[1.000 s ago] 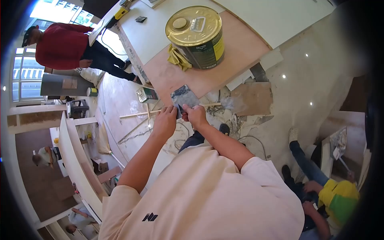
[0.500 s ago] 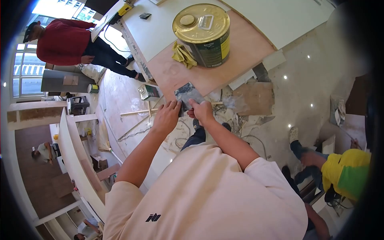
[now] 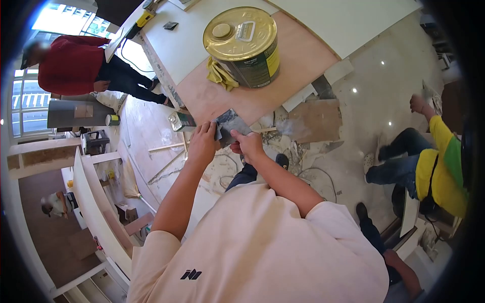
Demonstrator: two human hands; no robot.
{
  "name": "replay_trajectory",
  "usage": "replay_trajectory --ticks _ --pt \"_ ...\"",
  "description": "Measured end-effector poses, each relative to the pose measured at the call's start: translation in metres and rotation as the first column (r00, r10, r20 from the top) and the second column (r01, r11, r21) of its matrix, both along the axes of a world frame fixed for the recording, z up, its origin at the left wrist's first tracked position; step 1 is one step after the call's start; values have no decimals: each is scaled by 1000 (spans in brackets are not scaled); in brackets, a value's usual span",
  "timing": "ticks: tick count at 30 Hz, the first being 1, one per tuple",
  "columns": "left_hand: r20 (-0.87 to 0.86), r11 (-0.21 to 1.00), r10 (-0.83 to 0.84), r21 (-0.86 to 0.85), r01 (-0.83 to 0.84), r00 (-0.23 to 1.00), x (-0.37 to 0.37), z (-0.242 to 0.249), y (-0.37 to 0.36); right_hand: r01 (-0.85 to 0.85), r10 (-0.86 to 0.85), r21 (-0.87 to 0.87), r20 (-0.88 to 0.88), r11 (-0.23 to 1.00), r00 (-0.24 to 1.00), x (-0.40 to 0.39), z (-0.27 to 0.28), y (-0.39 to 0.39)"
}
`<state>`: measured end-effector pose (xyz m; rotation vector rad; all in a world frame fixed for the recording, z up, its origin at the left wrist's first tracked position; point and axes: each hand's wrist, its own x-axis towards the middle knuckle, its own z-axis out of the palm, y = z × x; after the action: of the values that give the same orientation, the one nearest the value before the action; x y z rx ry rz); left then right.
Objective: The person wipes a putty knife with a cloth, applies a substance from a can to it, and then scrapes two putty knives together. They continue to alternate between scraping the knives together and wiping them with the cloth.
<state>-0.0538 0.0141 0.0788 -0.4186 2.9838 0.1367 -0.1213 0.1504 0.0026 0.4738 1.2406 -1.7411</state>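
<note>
Both hands have drifted a little left and up since the earlier frames, and the person in yellow (image 3: 444, 166) has shifted up along the right side. Left hand (image 3: 203, 144) and right hand (image 3: 247, 145) are both closed on a grey scraper blade (image 3: 230, 123): the left grip pinches its left edge, the right grip pinches its lower right corner, thumb on top. That blade is held in the air just off the near edge of the plywood surface (image 3: 303, 60), over the littered floor (image 3: 313, 126). Well back on the surface stands a large gold-lidded can (image 3: 242, 43), with a yellow rag (image 3: 218, 74) touching its left side. A small tin (image 3: 182, 121) lies on the floor just left of the left hand. Another person in a red top (image 3: 68, 65) stands near the surface's far left corner.
</note>
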Motion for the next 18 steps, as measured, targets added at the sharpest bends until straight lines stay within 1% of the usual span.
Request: replay_trajectory --ticks 1,3,4,6,7,9,12,13,15,16,18 --pt "-15 1000 -18 14 18 1000 8 0 0 -4 4 -5 -21 1000 1000 0 1 5" --pt "-80 1000 -3 2 3 997 19 6 1 -14 13 -10 -70 1000 997 -3 3 16" --pt "-107 1000 9 -3 -10 994 25 9 4 -16 17 18 -104 1000 994 -5 0 20" --pt "-34 998 63 2 -63 997 31 14 12 -28 40 64 -187 998 982 -15 -2 21" --pt "-6 996 94 1 -94 996 32 17 16 -3 12 52 -165 999 986 -18 -2 22" --pt "-11 997 79 -13 -79 997 31 18 30 44 -40 28 -119 999 992 -19 -4 20" --pt "-3 998 66 -16 -66 998 28 14 42 41 -36 -164 28 986 999 9 -10 13" --pt "-9 998 63 -19 -63 998 27 10 43 -84 89 -163 23 983 996 15 -9 12" --pt "-19 998 49 -27 -50 999 25 4 41 -321 327 -162 15 933 945 23 -7 9" --pt "-13 999 41 -33 -42 999 24 5 39 -377 372 -79 -69 923 925 22 -6 5" --pt "8 999 18 -44 -17 1000 23 8 33 -394 390 6 -154 919 908 12 -4 -2"
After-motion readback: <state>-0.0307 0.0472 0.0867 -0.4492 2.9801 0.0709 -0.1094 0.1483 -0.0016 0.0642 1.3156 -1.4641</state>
